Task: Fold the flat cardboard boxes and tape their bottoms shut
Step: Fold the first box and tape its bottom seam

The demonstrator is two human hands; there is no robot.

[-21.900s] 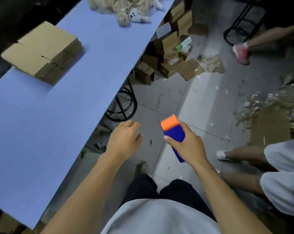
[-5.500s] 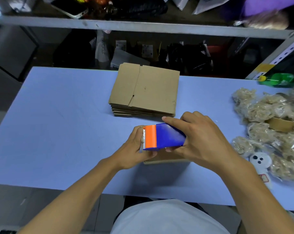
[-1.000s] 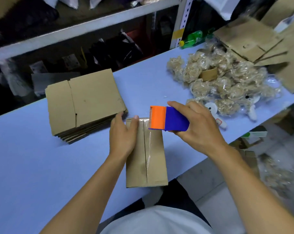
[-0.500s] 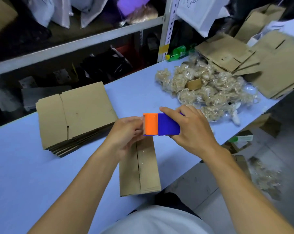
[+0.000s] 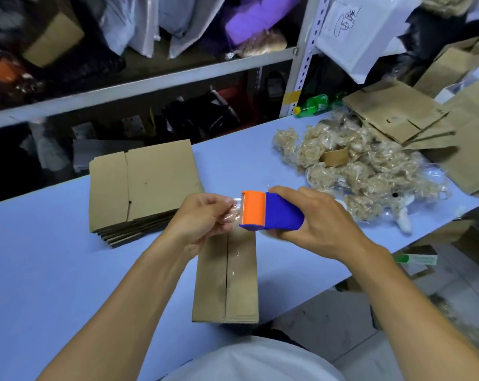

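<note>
While the folded cardboard box (image 5: 227, 273) lies bottom-up at the near edge of the blue table (image 5: 40, 270), I hold the tape dispenser (image 5: 271, 211) just above its far end, ready, as I judge it, for another strip. My right hand (image 5: 318, 218) wraps the dispenser's blue body, thumb on top and fingers curled underneath, with the orange cutter head turned toward my left so the tape feeds that way. My left hand (image 5: 202, 215) pinches the loose end of the clear tape (image 5: 234, 209) between thumb and fingertips, right at the cutter; the other fingers are curled in, and the tape between hand and cutter looks crumpled rather than flat.

The box's two bottom flaps meet in a seam running from far end to near end, and a glossy streak along that seam suggests tape already lies on it; how fully it covers I cannot tell. Neither hand rests on the box, so it sits free on the table, square to my body, which puts the seam in line for a pull toward me.

The stack of flat cardboard boxes (image 5: 142, 188) waits toward the far edge, left of my hands and just beyond the box, within easy reach for the next one. Toward the table's right end lies a heap of bagged tan goods (image 5: 356, 166) with more loose flat cardboard (image 5: 397, 116) behind it, well apart from the work. A green bottle (image 5: 315, 104) lies at the far edge by the shelf upright.
</note>
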